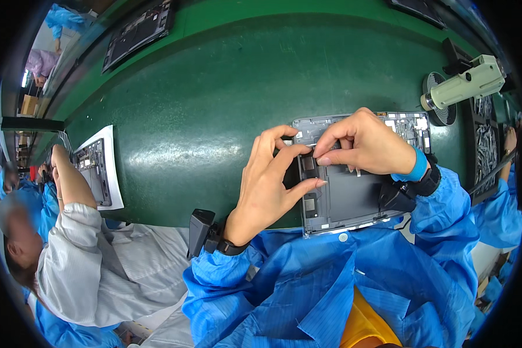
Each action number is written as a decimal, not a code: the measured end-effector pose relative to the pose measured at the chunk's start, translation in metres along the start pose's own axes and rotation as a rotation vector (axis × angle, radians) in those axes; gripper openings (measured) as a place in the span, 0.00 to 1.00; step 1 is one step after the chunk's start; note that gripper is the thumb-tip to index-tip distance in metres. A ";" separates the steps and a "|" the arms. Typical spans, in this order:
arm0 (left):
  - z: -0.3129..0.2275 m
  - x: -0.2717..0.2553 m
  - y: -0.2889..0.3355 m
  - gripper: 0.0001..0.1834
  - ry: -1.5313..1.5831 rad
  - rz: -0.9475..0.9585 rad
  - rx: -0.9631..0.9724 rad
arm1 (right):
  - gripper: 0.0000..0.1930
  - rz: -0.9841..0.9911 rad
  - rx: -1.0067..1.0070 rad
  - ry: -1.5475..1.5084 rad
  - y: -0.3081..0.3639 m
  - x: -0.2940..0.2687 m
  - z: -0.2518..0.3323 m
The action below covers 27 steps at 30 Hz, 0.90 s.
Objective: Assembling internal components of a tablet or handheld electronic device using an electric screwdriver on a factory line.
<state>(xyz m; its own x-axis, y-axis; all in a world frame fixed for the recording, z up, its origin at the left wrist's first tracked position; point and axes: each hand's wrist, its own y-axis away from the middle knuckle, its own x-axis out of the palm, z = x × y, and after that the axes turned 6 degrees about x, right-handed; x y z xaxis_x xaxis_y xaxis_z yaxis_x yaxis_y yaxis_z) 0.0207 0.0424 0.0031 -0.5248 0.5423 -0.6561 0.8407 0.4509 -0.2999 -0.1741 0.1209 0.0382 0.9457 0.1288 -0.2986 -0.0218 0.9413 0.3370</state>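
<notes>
Green bench [232, 75] bears a device casing [354, 197] beneath fingers [332, 135].

We can read no words, numbers or signs anywhere in this view; the small white patches on the opened dark device [354, 200] in front of us are too tiny to make out, as are the pale ones on the similar device [134, 43] at the upper left, and on the white sheet [113, 168] at the left of the counter [214, 87] we can make out no print
</notes>
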 end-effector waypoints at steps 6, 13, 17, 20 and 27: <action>0.000 -0.001 0.002 0.26 0.090 0.029 -0.064 | 0.04 -0.034 -0.095 0.070 0.000 0.004 -0.003; -0.006 0.000 -0.003 0.27 0.159 0.041 -0.135 | 0.05 -0.132 -0.194 0.146 0.004 0.010 -0.008; -0.005 -0.001 -0.002 0.29 0.120 0.006 -0.120 | 0.05 -0.195 -0.281 0.148 0.002 0.013 -0.011; -0.003 -0.005 -0.005 0.30 0.091 0.033 -0.122 | 0.04 -0.234 -0.329 0.163 -0.001 0.014 -0.012; -0.001 0.002 -0.005 0.37 0.235 0.010 -0.203 | 0.07 -0.280 -0.398 0.234 -0.005 0.017 -0.017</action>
<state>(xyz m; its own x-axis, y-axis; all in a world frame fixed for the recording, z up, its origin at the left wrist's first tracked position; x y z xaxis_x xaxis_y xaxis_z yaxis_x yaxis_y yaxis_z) 0.0156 0.0417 0.0038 -0.5528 0.6857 -0.4735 0.8148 0.5640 -0.1346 -0.1631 0.1239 0.0165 0.8365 -0.1206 -0.5345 0.0567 0.9893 -0.1345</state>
